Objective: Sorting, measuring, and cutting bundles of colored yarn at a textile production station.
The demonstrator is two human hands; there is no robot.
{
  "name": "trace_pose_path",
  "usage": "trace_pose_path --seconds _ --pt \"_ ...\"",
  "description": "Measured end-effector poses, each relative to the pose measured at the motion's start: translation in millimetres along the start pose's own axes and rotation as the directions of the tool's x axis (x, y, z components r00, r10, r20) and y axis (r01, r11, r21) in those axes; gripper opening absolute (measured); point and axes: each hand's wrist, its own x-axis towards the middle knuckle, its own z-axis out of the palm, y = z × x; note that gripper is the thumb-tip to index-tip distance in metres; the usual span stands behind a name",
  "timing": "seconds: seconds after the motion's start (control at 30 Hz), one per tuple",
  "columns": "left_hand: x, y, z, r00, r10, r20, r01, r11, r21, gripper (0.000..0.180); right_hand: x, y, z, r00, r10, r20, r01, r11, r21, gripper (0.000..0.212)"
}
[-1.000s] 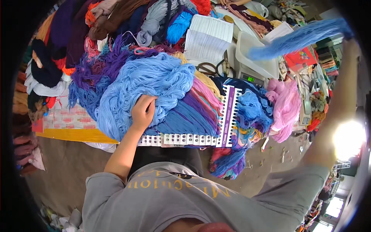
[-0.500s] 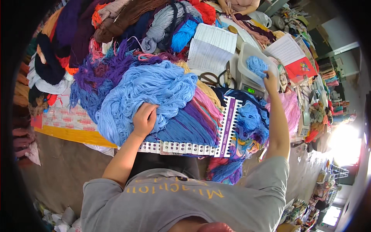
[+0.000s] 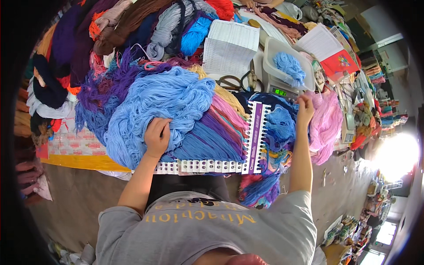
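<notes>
Table jammed w/ yarn heaps (image 3: 163, 106); only gap btwn notched card (image 3: 256, 132) & scale (image 3: 282, 90).

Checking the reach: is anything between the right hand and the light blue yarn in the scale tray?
Nothing visible stands between them. The right hand sits just below the scale, and the light blue yarn tuft lies uncovered in the white tray. The left hand rests on the big blue yarn pile.

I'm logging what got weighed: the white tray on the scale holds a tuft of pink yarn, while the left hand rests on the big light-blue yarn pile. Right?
Not quite. The head view shows the tuft of yarn in the white plastic tray on the scale is light blue, not pink. The left hand does rest on the big light-blue yarn pile.
</notes>
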Motion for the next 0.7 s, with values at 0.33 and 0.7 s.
trace_pose_path --seconds 0.33,0.7 --pt "0 2 1 1.0 0.018 -0.005 -0.018 1.0 0.01 0.013 -42 53 12 0.97 0.23 -0.083 -0.216 0.965 0.15 0.014" --pt "1 2 3 1.0 0.016 -0.017 -0.016 1.0 0.007 0.013 -4 42 -2 0.993 0.093 -0.079 -0.093 0.996 0.002 0.02"
